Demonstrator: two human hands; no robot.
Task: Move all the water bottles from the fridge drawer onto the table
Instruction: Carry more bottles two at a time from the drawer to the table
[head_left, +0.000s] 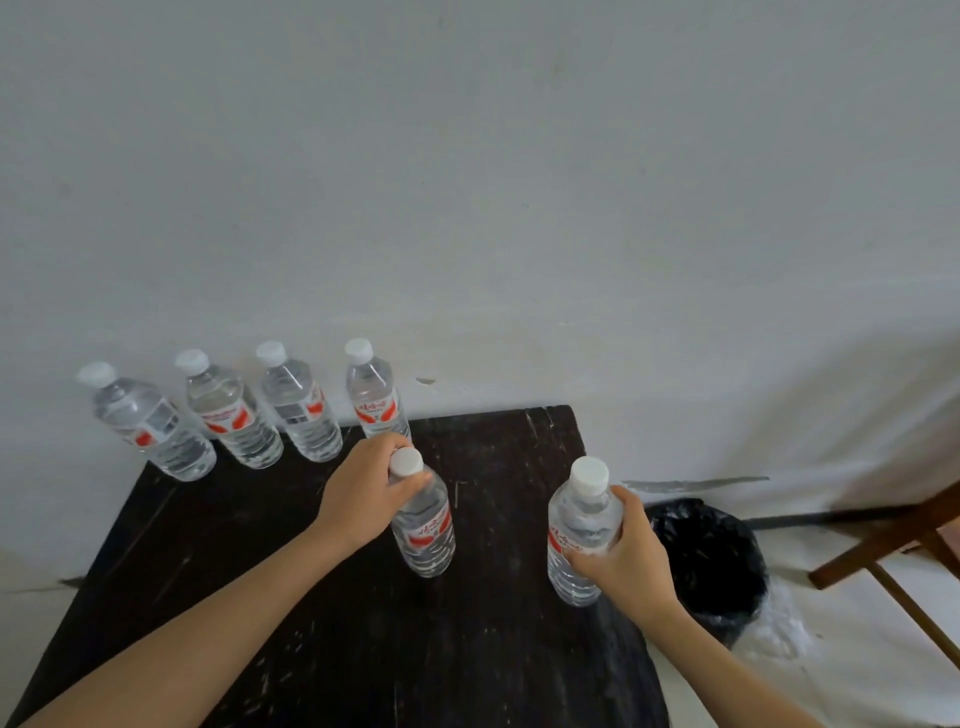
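Several clear water bottles with white caps and red labels stand in a row (298, 402) along the back edge of the dark wooden table (363, 649), against the wall. My left hand (363, 491) grips the neck of another upright bottle (423, 530) in the table's middle. My right hand (631, 553) holds a further bottle (582, 525) by its body near the table's right edge. The fridge drawer is out of view.
A bin lined with a black bag (711, 561) stands on the floor just right of the table. A wooden chair or stool frame (893, 545) reaches in at the far right. A white wall backs the table.
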